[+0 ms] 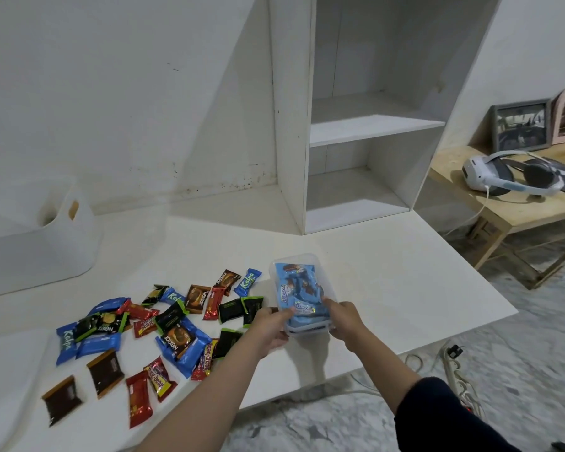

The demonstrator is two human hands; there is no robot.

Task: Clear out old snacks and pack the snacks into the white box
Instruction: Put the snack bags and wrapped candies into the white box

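Right now both hands hold a small clear plastic box [299, 295] full of light blue snack packs [302, 290]. The left hand [271, 324] grips the near left corner of the box, with its fingers curled under and its thumb on top, touching a blue pack. The right hand [343, 321] grips the near right corner the same way, fingers closed around the edge. The box is tilted a bit and sits just above the flat white table [388, 282], with its shadow below it.

To the left of the hands, a big pile of small wrapped snacks [150, 327] lies spread on the table. They are blue, red, brown and black with green edges. Some lie on top of each other.

Far to the left stands the big white box with a cut-out handle [36, 243], well apart from the hands. Behind the clear box stands a white shelf unit [366, 132]. A white headset [499, 174] rests on a wooden bench [516, 207] at the right.
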